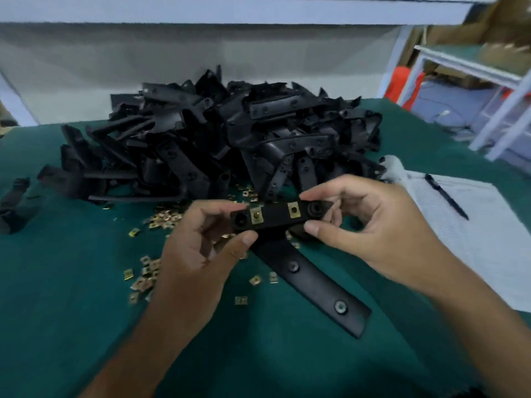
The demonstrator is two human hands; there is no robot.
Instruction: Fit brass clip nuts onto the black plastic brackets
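I hold a black plastic bracket (275,216) level above the green table, one hand at each end. My left hand (201,248) pinches its left end between thumb and forefinger. My right hand (370,222) grips its right end the same way. Two brass clip nuts (256,215) sit on the bracket's face, side by side between its round end holes. The bracket's long black arm (313,285) runs down to the right and rests on the cloth. Loose brass clip nuts (143,275) lie scattered on the cloth below and left of my hands.
A big heap of black brackets (218,139) fills the table behind my hands. A paper sheet (482,225) with a black pen (446,196) lies at the right. More black parts (14,202) sit at the left edge. White shelving (488,90) stands beyond the table, right.
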